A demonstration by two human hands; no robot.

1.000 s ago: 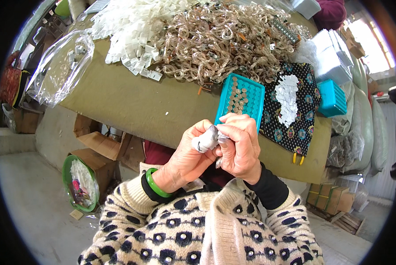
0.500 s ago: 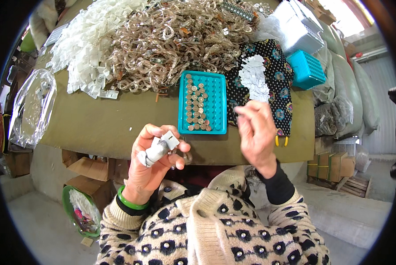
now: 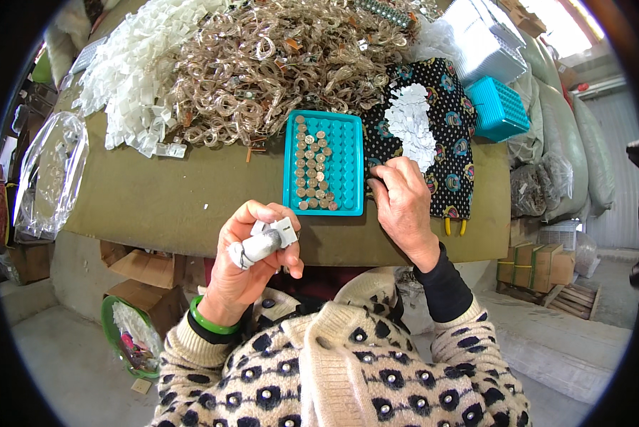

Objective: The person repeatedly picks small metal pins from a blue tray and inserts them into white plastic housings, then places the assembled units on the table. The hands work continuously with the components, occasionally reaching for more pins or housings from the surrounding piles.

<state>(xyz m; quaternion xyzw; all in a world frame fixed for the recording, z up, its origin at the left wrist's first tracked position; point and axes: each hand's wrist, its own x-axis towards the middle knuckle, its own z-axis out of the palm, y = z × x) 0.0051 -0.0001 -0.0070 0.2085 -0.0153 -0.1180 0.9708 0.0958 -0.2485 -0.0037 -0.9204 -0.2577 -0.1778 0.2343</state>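
With the grip of your left hand (image 3: 244,275) you are pinching a small white slotted piece (image 3: 286,230) by the desk's (image 3: 155,203) near edge, while your right hand (image 3: 405,208), possibly holding something I cannot tell, is bending over the patterned cloth (image 3: 453,146) beside a teal tray (image 3: 343,162) of coin-like discs (image 3: 310,163).

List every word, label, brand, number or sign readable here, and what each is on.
No text is readable.
Round discs in the teal tray: any markings too small.
White plastic piece in the left hand: no legible lettering.
Patterned cloth, cardboard boxes: nothing legible.
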